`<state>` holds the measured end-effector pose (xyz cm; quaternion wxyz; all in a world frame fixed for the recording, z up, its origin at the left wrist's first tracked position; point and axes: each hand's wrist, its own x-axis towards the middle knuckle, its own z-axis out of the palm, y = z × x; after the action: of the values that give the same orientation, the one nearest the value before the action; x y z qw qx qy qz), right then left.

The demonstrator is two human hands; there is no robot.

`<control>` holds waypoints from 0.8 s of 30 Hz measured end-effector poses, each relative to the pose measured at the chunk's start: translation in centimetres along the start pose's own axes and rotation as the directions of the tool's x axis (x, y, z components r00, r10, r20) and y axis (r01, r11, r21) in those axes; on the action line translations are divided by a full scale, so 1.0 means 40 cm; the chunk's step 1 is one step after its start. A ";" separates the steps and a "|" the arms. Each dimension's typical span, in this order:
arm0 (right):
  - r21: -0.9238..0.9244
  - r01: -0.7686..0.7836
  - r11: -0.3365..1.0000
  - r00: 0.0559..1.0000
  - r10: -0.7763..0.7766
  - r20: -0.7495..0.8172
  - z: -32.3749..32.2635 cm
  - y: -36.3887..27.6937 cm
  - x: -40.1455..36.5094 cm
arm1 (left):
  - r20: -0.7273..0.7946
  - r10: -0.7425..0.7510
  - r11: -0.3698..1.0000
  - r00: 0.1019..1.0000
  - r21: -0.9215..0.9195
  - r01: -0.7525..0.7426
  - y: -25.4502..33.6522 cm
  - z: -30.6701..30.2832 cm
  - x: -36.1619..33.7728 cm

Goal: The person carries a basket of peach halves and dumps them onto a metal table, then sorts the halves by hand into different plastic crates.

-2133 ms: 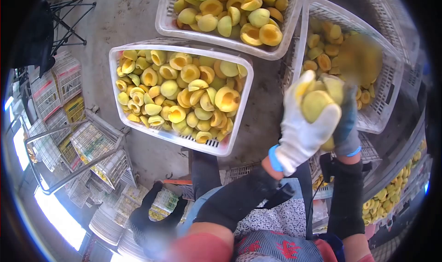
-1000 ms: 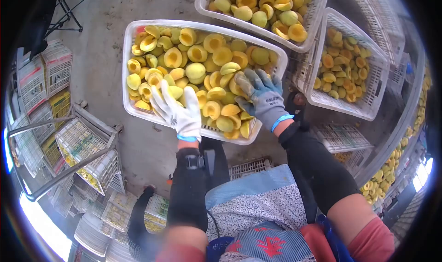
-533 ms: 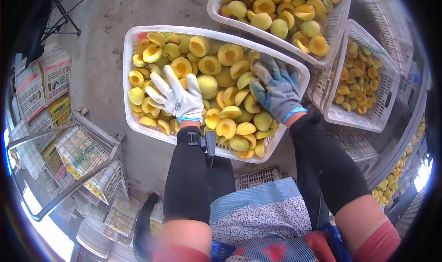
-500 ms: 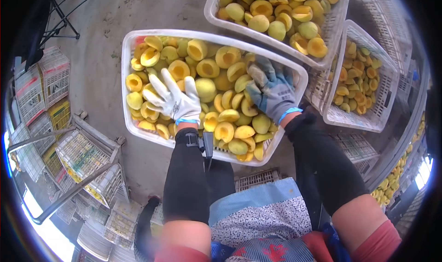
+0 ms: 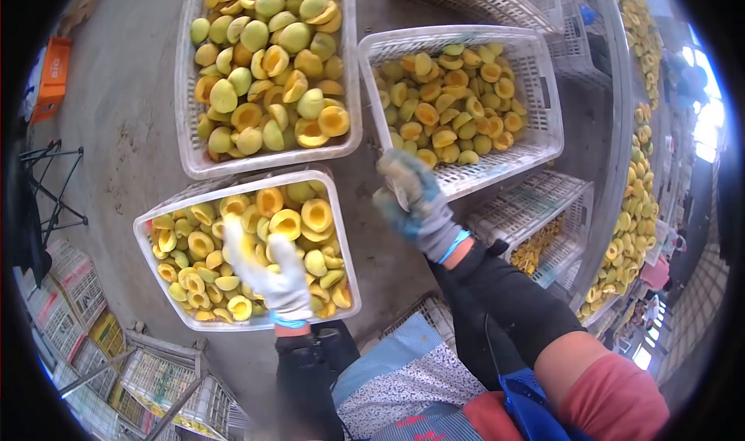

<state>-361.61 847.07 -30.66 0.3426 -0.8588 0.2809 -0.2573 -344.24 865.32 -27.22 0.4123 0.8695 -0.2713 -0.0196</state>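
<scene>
My left hand (image 5: 272, 278), in a white glove, is over the halved yellow fruit (image 5: 199, 243) in the nearest white crate (image 5: 349, 266); it is blurred, with its fingers apart and no fruit visible in it. My right hand (image 5: 415, 197), in a grey and blue glove, is at the near left corner of another white crate (image 5: 497, 173) of halved fruit. Its fingers are curled at the rim, and whether they grip it is hard to make out.
A large white crate (image 5: 353, 142) of halves stands beyond the nearest one. On the right, more crates (image 5: 528, 200) sit beneath a long metal-edged table (image 5: 618, 131) bearing fruit. Stacked crates (image 5: 74, 282) and a metal frame (image 5: 167, 344) are at the lower left. An orange crate (image 5: 54, 72) lies far left.
The view has turned right, so the crates appear further left. My right hand has left the nearest crate's fruit and moved to the right-hand crate's corner. My left hand remains over the nearest crate.
</scene>
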 end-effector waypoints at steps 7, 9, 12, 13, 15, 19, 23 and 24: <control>-0.140 -0.820 0.555 0.532 0.830 0.171 -0.343 0.703 0.035 | 0.804 -0.240 0.744 0.544 -0.208 0.635 0.291 0.627 -0.037; -0.127 -0.892 0.434 0.389 0.881 0.270 -0.365 0.707 0.121 | 0.845 -0.312 0.709 0.435 -0.098 0.699 0.280 0.787 -0.017; -0.257 -0.884 0.390 0.266 0.873 0.410 -0.313 0.836 0.106 | 0.666 -0.462 0.828 0.585 0.089 0.553 0.289 0.964 -0.057; -0.320 -0.845 0.429 0.267 0.856 0.442 -0.288 0.845 0.099 | 0.640 -0.535 0.787 0.551 0.140 0.601 0.331 0.980 -0.049; -0.217 -0.869 0.445 0.328 0.846 0.420 -0.332 0.772 0.116 | 0.657 -0.454 0.864 0.602 0.158 0.478 0.354 1.012 -0.081; -0.138 -0.950 0.281 0.176 0.843 0.508 -0.329 0.785 0.126 | 0.704 -0.366 0.921 0.608 0.181 0.345 0.327 1.075 -0.137; -0.189 -0.949 0.252 0.136 0.869 0.475 -0.307 0.799 0.160 | 0.712 -0.398 0.899 0.578 0.179 0.399 0.305 1.100 -0.128; -0.161 -0.954 0.251 0.157 0.881 0.447 -0.312 0.785 0.154 | 0.708 -0.406 0.898 0.578 0.193 0.395 0.310 1.099 -0.132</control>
<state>-374.77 818.41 -44.26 0.5486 -0.5115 0.6335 0.1899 -365.72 830.49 -48.20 0.2473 0.8286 -0.2103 -0.4562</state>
